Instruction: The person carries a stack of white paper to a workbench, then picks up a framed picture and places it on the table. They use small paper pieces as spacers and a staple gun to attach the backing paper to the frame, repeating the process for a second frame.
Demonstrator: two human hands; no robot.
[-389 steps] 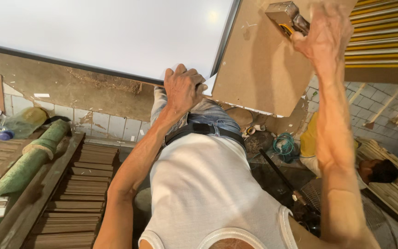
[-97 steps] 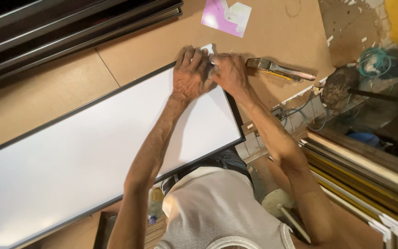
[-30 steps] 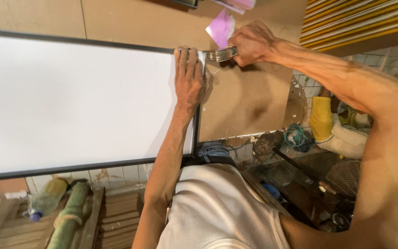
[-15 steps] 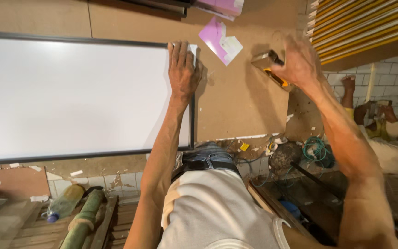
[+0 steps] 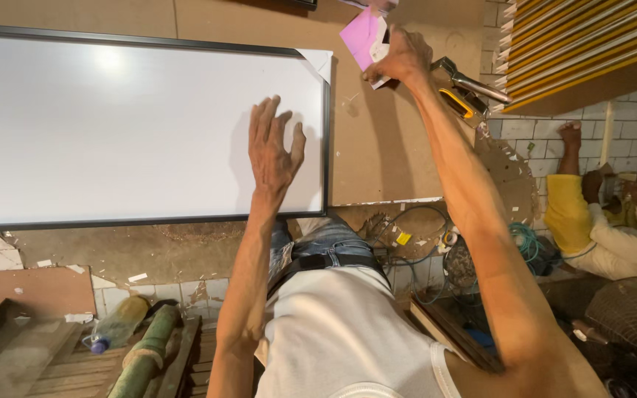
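Resting flat with fingers spread, the left hand (image 5: 274, 151) has slid down from the corner of the white framed panel (image 5: 141, 125) on the tabletop (image 5: 377, 147). The right hand (image 5: 399, 59) has left the stapler (image 5: 466, 92) and now pinches the pink paper (image 5: 361, 35), upper centre. Paper's top is cut off; the peeled corner film (image 5: 318, 63) remains unclear.
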